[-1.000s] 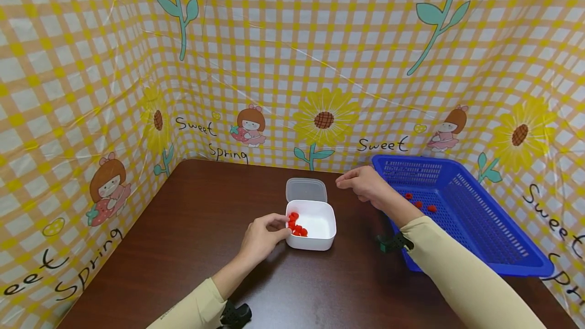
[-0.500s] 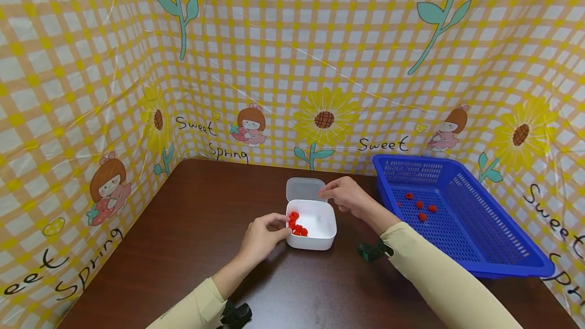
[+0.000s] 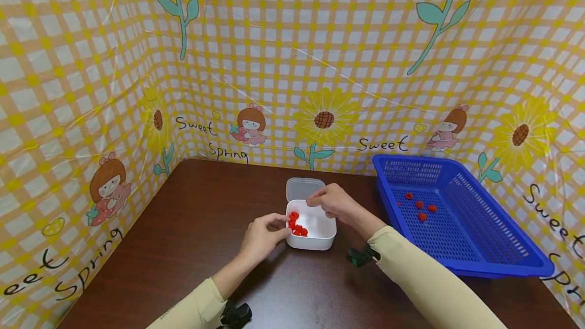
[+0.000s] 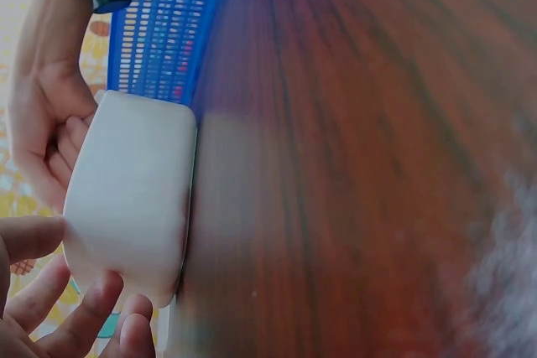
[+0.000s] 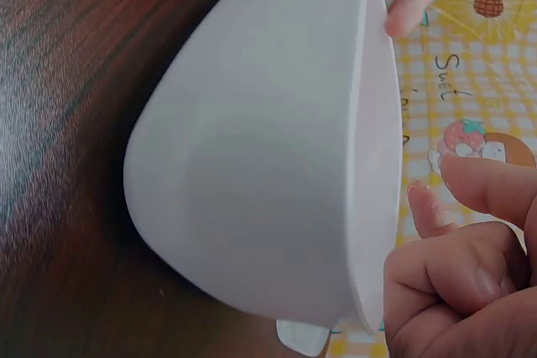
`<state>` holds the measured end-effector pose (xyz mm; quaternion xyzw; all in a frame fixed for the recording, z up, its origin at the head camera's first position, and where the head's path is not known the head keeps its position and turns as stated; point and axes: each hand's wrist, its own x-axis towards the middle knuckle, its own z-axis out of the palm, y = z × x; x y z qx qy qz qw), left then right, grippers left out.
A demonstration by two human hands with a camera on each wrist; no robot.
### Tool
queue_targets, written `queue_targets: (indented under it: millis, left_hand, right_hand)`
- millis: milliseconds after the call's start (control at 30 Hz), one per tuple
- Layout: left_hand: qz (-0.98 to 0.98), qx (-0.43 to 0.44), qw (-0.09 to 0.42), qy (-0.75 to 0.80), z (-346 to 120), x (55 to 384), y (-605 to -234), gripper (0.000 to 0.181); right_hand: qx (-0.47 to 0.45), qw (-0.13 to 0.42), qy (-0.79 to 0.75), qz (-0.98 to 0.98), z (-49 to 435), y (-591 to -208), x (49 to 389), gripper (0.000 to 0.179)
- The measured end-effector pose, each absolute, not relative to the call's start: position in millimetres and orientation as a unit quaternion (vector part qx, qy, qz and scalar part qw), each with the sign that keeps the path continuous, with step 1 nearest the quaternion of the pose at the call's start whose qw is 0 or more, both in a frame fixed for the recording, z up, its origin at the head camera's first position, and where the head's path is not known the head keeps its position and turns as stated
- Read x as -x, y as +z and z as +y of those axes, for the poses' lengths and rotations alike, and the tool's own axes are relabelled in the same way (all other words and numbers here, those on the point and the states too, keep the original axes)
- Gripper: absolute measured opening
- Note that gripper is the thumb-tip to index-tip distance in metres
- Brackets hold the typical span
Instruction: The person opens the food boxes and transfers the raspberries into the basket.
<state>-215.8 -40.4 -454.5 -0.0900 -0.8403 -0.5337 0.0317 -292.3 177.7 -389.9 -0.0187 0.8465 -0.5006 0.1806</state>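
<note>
A white plastic box [image 3: 320, 243] stands on the dark table, with several small red raspberry-like pieces [image 3: 298, 230] along its left inner side. My left hand [image 3: 261, 237] holds the box's left side at the rim; its fingertips meet the wall [image 4: 126, 199] in the left wrist view. Over the box's back right rim, my right hand [image 3: 337, 204] has thumb and index finger close together, pointing down and left. In the right wrist view, the right hand's [image 5: 470, 274] other fingers curl in beside the box wall [image 5: 252, 140]. I cannot tell whether those fingertips pinch anything.
A translucent lid [image 3: 301, 189] lies just behind the box. At the right stands a blue perforated basket [image 3: 475, 232] with several red pieces [image 3: 419, 205] on its floor. Checkered, flower-printed cloth [image 3: 274, 65] walls in the table's back and sides.
My right hand has moved left from beside the blue basket to over the white box, uncovering more red pieces in the basket. The left hand stays at the box.
</note>
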Motion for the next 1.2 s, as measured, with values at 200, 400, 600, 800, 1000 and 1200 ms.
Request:
queue_targets:
  millis: [200,400,600,800,1000,1200]
  left_hand:
    - [-0.842,0.092,0.035,-0.530,-40.6,215.9,-454.7,0.027]
    - [-0.842,0.089,0.035,-0.530,-40.4,216.1,-455.3,0.027]
    - [-0.840,0.090,0.036,-0.535,-40.2,216.6,-455.2,0.025]
    - [-0.840,0.092,0.040,-0.534,-40.6,216.8,-455.2,0.025]
    - [-0.842,0.089,0.038,-0.531,-40.9,217.0,-456.5,0.026]
    - [-0.843,0.093,0.042,-0.529,-40.6,217.4,-456.2,0.026]
  right_hand:
    - [0.016,0.182,-0.504,0.844,169.4,-395.5,291.2,0.025]
    - [0.005,0.173,-0.484,0.858,161.7,-401.6,290.6,0.022]
    - [0.005,0.140,-0.433,0.890,155.0,-407.9,289.4,0.020]
    - [0.013,0.119,-0.403,0.907,147.2,-411.6,285.8,0.018]
    - [0.026,0.111,-0.381,0.918,141.0,-420.4,283.2,0.015]
    - [0.035,0.074,-0.340,0.937,137.1,-425.6,280.0,0.016]
